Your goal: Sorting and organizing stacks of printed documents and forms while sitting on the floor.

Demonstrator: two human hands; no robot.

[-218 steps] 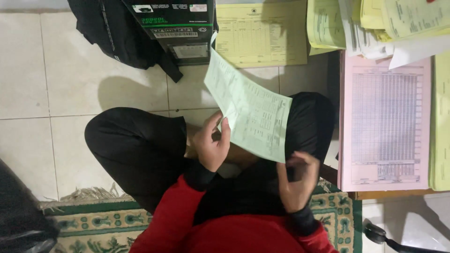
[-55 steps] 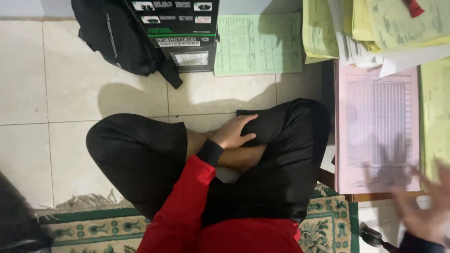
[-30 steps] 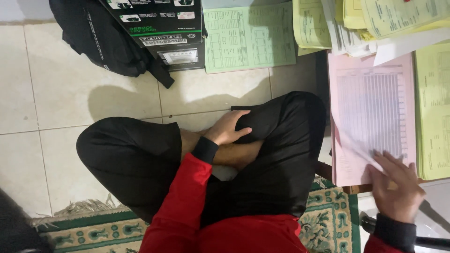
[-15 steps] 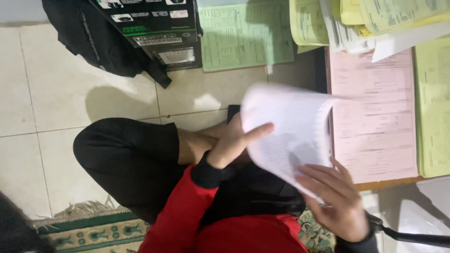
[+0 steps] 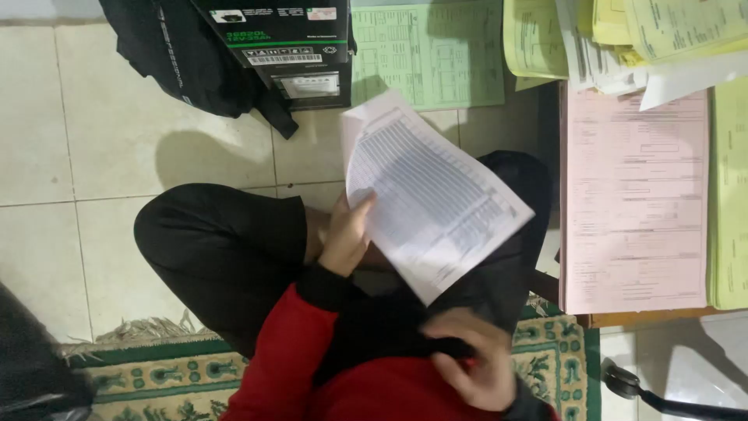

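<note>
Black bag [image 5: 175, 54] and box [image 5: 288, 47] sit parked on the floor up left. Left hand [image 5: 347, 234] pinches the white sheet [image 5: 432, 199] by its edge, tilted up over the lap for reading. Right hand [image 5: 471, 362] hangs loosely curled, empty, near the pink stack [image 5: 635, 203] on the tabletop.

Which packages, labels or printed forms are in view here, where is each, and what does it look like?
Cardboard box: on the floor at top, black with green stripe and white labels.
White sheet: held up by the left hand, rectangular, dense table print.
Green form: flat on the floor beside the box.
Pink forms: stack on the low table, right.
Yellow forms: stack at far right.
</note>
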